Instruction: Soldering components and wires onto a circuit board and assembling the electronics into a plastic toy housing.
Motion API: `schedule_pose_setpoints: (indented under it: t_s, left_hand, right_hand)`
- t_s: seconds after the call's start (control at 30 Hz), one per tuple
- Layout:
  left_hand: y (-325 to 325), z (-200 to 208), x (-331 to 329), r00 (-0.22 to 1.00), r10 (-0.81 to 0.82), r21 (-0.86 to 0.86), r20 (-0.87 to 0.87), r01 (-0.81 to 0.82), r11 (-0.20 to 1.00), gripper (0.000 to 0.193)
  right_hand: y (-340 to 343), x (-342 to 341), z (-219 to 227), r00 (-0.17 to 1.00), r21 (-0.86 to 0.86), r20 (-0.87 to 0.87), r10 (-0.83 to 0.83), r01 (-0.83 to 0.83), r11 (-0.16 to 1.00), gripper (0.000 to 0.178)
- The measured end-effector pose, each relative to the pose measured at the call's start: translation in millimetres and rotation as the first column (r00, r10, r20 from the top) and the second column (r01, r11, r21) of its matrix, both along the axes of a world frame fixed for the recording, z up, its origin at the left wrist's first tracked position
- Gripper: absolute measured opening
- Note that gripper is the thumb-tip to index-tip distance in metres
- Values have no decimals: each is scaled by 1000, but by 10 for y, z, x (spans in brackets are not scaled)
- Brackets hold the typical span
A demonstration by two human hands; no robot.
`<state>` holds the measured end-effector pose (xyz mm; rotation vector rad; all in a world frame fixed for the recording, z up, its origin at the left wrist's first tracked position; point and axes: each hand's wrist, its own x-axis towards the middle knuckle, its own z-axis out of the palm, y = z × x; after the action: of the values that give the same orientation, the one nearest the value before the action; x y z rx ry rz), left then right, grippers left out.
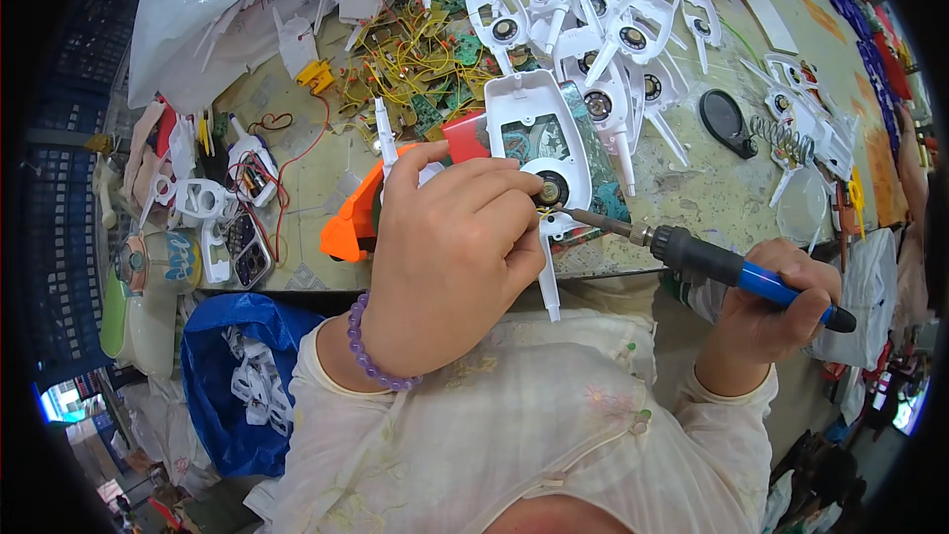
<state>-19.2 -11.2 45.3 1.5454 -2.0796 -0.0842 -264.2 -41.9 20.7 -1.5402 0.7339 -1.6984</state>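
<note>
A white plastic housing [539,94] with a long thin handle lies before me at the table's front edge. A round black speaker [561,185] is set in its lower part. My right hand [776,307] grips a soldering iron [707,259] by its blue and black handle. The iron's tip points left and reaches the speaker's edge, where fine wire ends show. Over the housing's left side lies my left hand [455,237], its fingertips pinched together beside the speaker. Whatever sits between those fingers is hidden.
Green circuit boards with yellow wires [420,54] are heaped at the far middle. Several white housings with speakers [633,40] pile up behind. An orange tool [346,222] lies by my left hand. At right are a black oval part [725,121] and a metal coil [786,141].
</note>
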Motion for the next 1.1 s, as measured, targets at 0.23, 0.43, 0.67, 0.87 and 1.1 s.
schedule_pose_setpoints:
  t_s: [0.23,0.43,0.67,0.87,1.1]
  left_hand:
    - [4,-10,3,1000,-5,-1,-2,5,1000,8]
    - [-1,-11,2,1000,-9,5,-5,9,1000,9]
    - [10,-20,3,1000,5,-5,-17,-5,1000,9]
    - [1,-22,-5,1000,-2,-10,-23,1,1000,8]
    - [-9,-11,-25,998,-12,-18,-67,11,1000,8]
  right_hand:
    - [4,21,95,996,15,-72,-56,57,998,39]
    - [28,44,240,968,103,-179,-178,199,975,34]
    - [-9,-165,156,981,35,47,-187,186,982,35]
    - [-87,-714,178,625,49,193,-756,764,644,39]
    - [-316,-1257,387,324,-88,103,-940,945,316,27]
